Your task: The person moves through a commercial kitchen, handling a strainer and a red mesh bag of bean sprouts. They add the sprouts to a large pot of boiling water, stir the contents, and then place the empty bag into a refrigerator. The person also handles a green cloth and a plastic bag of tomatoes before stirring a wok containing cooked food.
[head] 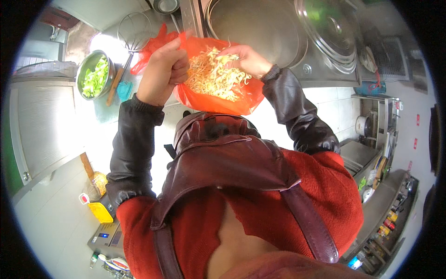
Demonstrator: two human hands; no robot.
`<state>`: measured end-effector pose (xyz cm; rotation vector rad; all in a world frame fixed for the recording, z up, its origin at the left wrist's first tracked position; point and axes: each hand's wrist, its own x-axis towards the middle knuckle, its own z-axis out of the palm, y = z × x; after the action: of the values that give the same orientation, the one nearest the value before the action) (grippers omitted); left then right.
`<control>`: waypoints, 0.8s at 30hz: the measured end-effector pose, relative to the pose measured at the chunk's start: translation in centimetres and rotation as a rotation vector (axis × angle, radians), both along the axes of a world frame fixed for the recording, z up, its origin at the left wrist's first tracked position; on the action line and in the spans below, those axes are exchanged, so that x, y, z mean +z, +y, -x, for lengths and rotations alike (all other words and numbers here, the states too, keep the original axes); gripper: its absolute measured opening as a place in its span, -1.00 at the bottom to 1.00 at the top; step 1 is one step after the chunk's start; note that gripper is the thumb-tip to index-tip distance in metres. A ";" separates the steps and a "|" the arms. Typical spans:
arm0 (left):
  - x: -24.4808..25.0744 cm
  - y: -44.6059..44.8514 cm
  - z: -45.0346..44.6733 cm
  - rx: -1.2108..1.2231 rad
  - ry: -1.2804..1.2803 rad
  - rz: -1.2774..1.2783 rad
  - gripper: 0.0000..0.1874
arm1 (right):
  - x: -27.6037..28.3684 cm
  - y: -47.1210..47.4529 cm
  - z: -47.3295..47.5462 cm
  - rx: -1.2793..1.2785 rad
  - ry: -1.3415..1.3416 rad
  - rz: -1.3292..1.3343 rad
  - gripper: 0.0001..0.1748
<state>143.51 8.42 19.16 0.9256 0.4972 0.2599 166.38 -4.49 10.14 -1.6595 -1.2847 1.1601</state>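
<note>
An orange-red plastic bag (209,104) lies wide open in front of my body, filled with pale and yellowish noodle-like strands (216,76), perhaps sprouts. My left hand (167,69) is closed on the bag's left rim, its thumb on top. At the right side of the bag, my right hand (247,59) reaches in and pinches some of the strands; its fingertips are partly hidden among them. Both forearms wear dark sleeve covers.
Beyond the bag is a large round metal pot (258,28), with metal lids (327,31) to its right. On the left are a metal bowl of chopped greens (95,78), a wooden-handled wire skimmer (115,85), a teal cloth (124,90) and a ladle (167,5).
</note>
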 end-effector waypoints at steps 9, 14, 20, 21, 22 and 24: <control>0.6 -0.9 -0.2 0.068 0.009 0.098 -0.45 | 9.7 -0.2 -12.1 -0.293 0.624 -0.280 -0.65; 2.0 -2.1 -1.6 0.024 0.102 0.031 -0.44 | 9.3 2.2 -20.6 -0.292 0.297 -0.263 -0.72; 3.3 -2.8 -3.9 0.038 0.108 0.047 -0.45 | 6.5 4.0 -27.2 -0.191 -0.174 -0.270 -0.68; 3.4 -3.0 -4.3 0.054 0.101 0.057 -0.45 | 5.8 4.1 -27.9 -0.179 -0.248 -0.259 -0.68; 3.3 -3.3 -4.7 0.065 0.076 0.075 -0.46 | 5.1 4.2 -28.3 -0.164 -0.360 -0.257 -0.68; 3.0 -3.7 -5.3 0.096 0.092 0.066 -0.47 | 4.0 4.2 -28.7 -0.116 -0.627 -0.244 -0.67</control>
<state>148.78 4.68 22.18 0.8533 0.6322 0.2873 195.10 -0.33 14.12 -1.9486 -1.5976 0.3897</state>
